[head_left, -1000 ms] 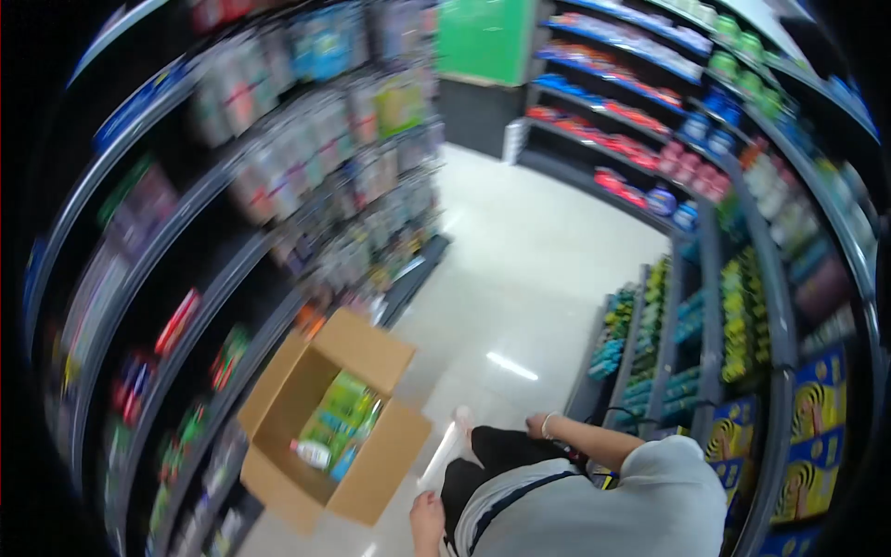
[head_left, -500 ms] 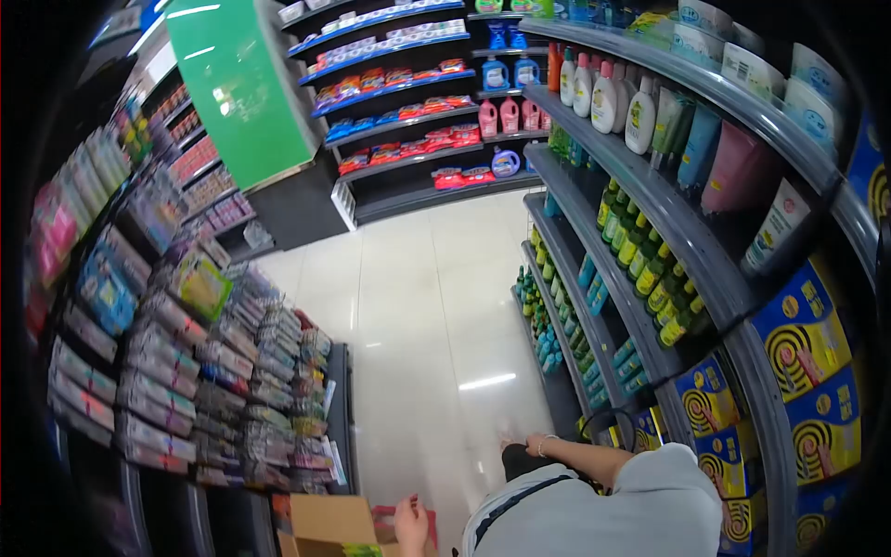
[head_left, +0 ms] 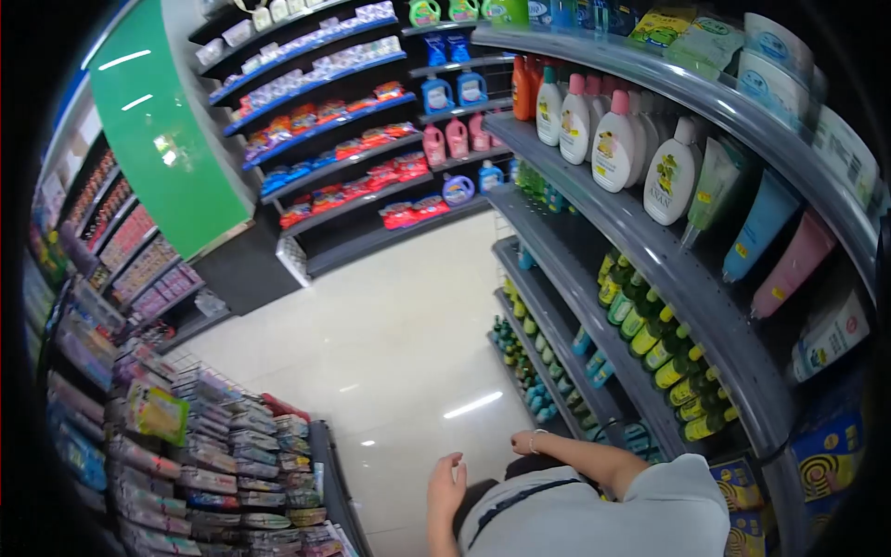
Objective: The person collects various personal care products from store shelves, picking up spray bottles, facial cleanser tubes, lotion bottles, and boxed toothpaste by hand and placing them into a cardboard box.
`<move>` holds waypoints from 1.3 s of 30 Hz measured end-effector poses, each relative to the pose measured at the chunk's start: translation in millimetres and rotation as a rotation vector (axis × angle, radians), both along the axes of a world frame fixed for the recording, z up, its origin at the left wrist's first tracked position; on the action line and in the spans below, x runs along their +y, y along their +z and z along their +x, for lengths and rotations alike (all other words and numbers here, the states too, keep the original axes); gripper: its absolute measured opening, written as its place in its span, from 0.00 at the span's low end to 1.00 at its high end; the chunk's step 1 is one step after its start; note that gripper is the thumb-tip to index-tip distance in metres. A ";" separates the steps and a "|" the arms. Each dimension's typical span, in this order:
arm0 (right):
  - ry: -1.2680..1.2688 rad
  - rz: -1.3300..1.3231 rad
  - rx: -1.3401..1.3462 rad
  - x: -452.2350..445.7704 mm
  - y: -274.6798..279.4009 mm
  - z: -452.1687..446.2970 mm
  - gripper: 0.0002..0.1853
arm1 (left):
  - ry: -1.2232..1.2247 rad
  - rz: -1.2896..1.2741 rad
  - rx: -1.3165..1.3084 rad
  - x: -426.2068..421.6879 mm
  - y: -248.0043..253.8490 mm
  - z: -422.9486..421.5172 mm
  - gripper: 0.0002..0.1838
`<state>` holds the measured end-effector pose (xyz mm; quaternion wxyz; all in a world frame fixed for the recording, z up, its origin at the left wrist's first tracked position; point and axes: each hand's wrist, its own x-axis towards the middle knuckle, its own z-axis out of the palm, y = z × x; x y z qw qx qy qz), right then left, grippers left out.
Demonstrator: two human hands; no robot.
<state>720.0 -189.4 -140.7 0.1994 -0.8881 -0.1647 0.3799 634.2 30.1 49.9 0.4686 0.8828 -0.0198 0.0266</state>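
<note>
Near the grey metal shelf (head_left: 664, 255), the left hand (head_left: 447, 478), loosely parted and seemingly empty, hangs apart from the right hand (head_left: 524, 443), curled, its grip unclear, while slim, shiny green bottles (head_left: 664, 348) stand shelved inside, none visibly taken, and a smooth green panel (head_left: 167, 139) rises well beyond.

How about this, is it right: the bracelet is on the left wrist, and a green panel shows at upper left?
One slip: the head view shows the bracelet on the wrist of the right hand, not the left hand. The green panel does show at upper left.
</note>
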 end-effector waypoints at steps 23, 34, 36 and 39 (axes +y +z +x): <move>-0.850 0.026 0.092 63.3 -43.2 53.4 0.15 | -1.395 -1.602 -0.167 -23.7 350.9 343.9 0.22; -1.252 0.065 0.063 92.6 23.2 23.2 0.15 | -2.317 -2.234 -0.121 0.7 342.4 423.9 0.12; -1.225 0.054 0.138 92.4 23.6 19.2 0.15 | -2.711 -2.046 0.047 -11.3 336.5 423.0 0.13; -1.338 0.072 0.073 98.9 24.1 12.9 0.15 | -3.122 -1.836 -0.024 -52.6 310.2 406.7 0.14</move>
